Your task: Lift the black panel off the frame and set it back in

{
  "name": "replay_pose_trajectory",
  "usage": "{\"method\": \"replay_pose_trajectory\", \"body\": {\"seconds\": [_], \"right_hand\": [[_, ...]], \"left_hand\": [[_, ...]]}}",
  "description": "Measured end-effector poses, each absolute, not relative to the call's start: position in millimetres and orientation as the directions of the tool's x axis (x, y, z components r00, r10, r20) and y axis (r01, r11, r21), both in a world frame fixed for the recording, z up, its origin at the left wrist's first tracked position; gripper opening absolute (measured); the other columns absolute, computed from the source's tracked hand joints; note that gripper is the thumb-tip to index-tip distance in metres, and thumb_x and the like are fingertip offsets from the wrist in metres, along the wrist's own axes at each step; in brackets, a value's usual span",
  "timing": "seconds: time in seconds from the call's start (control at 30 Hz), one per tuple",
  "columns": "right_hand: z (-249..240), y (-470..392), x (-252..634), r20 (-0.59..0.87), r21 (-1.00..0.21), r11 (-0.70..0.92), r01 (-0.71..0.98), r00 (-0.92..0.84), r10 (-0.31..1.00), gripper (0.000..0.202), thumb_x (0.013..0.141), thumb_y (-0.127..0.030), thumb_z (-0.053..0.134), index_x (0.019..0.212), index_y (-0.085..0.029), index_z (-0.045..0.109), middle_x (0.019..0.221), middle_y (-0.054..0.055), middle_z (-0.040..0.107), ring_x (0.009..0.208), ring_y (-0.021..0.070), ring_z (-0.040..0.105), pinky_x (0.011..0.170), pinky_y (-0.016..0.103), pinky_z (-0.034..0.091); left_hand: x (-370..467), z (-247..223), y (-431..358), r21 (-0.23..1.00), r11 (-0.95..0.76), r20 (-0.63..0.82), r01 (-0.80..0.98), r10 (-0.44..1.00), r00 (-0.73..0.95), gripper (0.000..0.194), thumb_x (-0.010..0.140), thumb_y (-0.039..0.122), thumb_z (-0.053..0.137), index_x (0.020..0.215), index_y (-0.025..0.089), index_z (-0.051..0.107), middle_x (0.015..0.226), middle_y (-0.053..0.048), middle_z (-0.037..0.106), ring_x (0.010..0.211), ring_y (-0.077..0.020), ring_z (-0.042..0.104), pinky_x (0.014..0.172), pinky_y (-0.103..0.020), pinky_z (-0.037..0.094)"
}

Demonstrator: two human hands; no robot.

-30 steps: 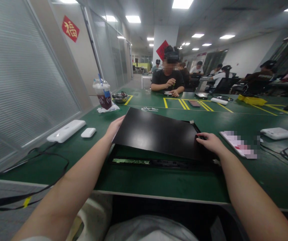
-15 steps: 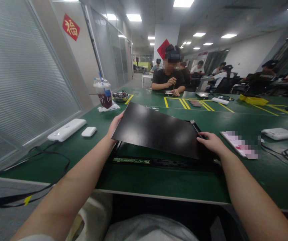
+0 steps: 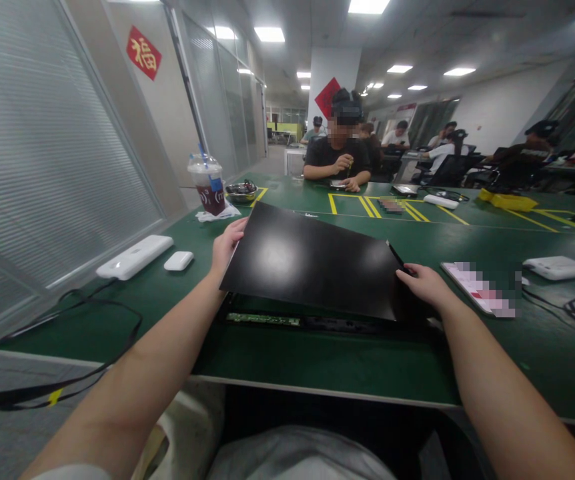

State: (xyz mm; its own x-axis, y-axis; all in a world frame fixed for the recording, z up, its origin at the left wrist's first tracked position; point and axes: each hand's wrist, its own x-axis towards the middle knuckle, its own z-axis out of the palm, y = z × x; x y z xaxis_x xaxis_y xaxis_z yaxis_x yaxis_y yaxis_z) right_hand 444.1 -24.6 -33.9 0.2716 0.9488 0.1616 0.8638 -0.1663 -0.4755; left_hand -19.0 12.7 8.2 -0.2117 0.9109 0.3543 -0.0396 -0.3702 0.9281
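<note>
A thin black display panel point(image 3: 312, 267) spans the space between my hands, tilted with its left side raised. My left hand point(image 3: 227, 243) is closed on its left edge, the fingers partly behind it. At the right edge, my right hand point(image 3: 422, 283) pinches the panel; whether it also grips the frame there is unclear. Beneath lies a black frame point(image 3: 347, 325), mostly covered by the panel. A green circuit board strip point(image 3: 263, 320) shows along the frame's near side.
A drink cup point(image 3: 206, 187) stands on tissue at the back left, near a metal bowl point(image 3: 241, 191). White power bank point(image 3: 136, 257) and small white case point(image 3: 179, 261) lie left. A phone point(image 3: 477, 290) lies right, near a white device point(image 3: 557, 267). A person point(image 3: 337, 150) sits opposite.
The panel's near left corner has dropped slightly toward the frame. Its far right corner now covers more of the frame, hiding a bit that showed before. Both hands keep their hold.
</note>
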Motion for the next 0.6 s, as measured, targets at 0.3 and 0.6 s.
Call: {"method": "replay_pose_trajectory", "body": {"seconds": [0.3, 0.6], "right_hand": [[-33.3, -25.2, 443.7, 0.144, -0.529, -0.169, 0.832, 0.284, 0.948, 0.038, 0.087, -0.045, 0.055, 0.102, -0.018, 0.077, 0.106, 0.015, 0.075, 0.103, 0.0328, 0.069, 0.090, 0.043, 0.053], [-32.4, -28.7, 440.6, 0.058, -0.749, -0.240, 0.618, 0.421, 0.905, 0.030, 0.075, -0.046, 0.069, 0.087, -0.019, 0.077, 0.099, 0.013, 0.076, 0.099, 0.0309, 0.070, 0.089, 0.042, 0.052]], "left_hand": [[-11.7, 16.8, -2.9, 0.860, -0.495, 0.509, 0.124, 0.815, -0.277, 0.021, 0.069, 0.016, 0.069, 0.085, 0.022, 0.080, 0.121, -0.007, 0.071, 0.132, -0.0300, 0.051, 0.105, -0.034, 0.045], [-18.7, 3.2, 8.7, 0.911, -0.392, 0.412, 0.129, 0.880, -0.237, 0.016, 0.064, 0.026, 0.072, 0.079, 0.023, 0.076, 0.125, -0.004, 0.071, 0.136, -0.0305, 0.047, 0.106, -0.036, 0.043]]}}
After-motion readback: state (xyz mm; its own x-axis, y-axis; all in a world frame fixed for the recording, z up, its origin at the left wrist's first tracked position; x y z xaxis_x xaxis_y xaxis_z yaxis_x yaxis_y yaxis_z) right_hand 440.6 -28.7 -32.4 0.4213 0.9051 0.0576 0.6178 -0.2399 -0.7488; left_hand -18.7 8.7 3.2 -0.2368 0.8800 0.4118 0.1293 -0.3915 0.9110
